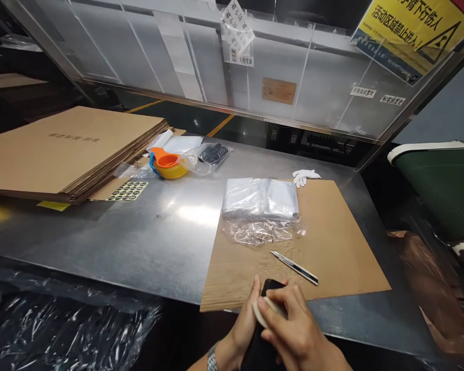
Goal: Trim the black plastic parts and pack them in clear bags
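Observation:
At the front edge of the table, my left hand (243,322) is closed along the side of a black, flat, elongated object (258,350). I cannot make out its exact kind, since its lower part runs out of view. My right hand (296,324) pinches a cream-coloured rounded pad (260,313) against the face of the black object. Just beyond both hands, a utility knife (294,268) lies on a brown cardboard sheet (340,242). A stack of clear plastic bags (261,198) rests farther back on that sheet.
Flat cardboard (73,149) is piled on the left of the metal table (170,226). Near it are a sticker sheet (128,190) and nested orange and yellow cups (168,164). A white glove (306,176) lies at the back right. Black plastic sheeting (62,319) fills the lower left.

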Motion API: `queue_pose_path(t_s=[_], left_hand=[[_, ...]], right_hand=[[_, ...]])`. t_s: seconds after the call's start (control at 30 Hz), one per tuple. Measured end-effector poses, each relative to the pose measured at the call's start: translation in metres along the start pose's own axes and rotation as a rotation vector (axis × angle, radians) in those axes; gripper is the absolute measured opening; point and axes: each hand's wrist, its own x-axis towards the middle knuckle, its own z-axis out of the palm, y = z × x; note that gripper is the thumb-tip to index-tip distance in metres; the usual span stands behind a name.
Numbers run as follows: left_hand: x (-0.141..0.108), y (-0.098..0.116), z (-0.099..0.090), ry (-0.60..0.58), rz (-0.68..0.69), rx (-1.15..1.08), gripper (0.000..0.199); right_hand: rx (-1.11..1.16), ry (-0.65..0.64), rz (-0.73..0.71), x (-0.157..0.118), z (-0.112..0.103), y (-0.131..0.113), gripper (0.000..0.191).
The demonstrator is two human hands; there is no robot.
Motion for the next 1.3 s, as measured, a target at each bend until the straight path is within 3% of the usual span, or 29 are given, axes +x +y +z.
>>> queue_pose_path(t_s=[0.17, 0.23, 0.37, 0.47, 0.6, 0.73, 0.87, 1.0, 1.07, 1.17, 1.3], left_hand=[[-0.002, -0.007, -0.002, 0.006, -0.262, 0.061, 0.093], [-0.003, -0.007, 0.000, 0.034, -0.189, 0.082, 0.091], [-0.005, -0.002, 0.007, 0.171, 0.128, 0.068, 0.058], [-0.003, 0.002, 0.007, 0.201, 0.136, -0.034, 0.057], [0.004, 0.009, 0.003, 0.115, -0.003, -0.258, 0.053], [0.008, 0.015, 0.005, 0.019, -0.053, -0.414, 0.033], [0.012, 0.016, 0.010, 0.186, -0.016, -0.480, 0.032], [0.014, 0.017, 0.007, 0.312, -0.046, -0.473, 0.045], [0.011, 0.021, 0.004, 0.309, -0.053, -0.458, 0.048], [0.005, 0.027, 0.004, 0.342, 0.059, -0.443, 0.045], [0.001, 0.027, 0.008, 0.354, 0.251, -0.285, 0.007]], right_hand=[[-0.057, -0.015, 0.122, -0.008, -0.004, 0.009, 0.050], [-0.064, 0.003, 0.096, -0.009, -0.006, 0.009, 0.048], [-0.165, -0.046, 0.170, 0.003, -0.008, -0.002, 0.038], [-0.193, -0.109, 0.198, 0.009, -0.003, -0.016, 0.033], [-0.148, 0.063, 0.005, -0.002, 0.017, -0.025, 0.032], [-0.090, 0.160, 0.082, -0.022, 0.031, -0.020, 0.041], [-0.086, 0.251, 0.064, -0.032, 0.040, -0.016, 0.044], [-0.260, 0.291, -0.007, -0.039, 0.053, -0.016, 0.037], [-0.298, 0.333, -0.038, -0.045, 0.056, -0.010, 0.035], [-0.296, 0.330, -0.030, -0.056, 0.047, 0.014, 0.041], [-0.448, 0.322, 0.310, -0.065, 0.019, 0.077, 0.041]])
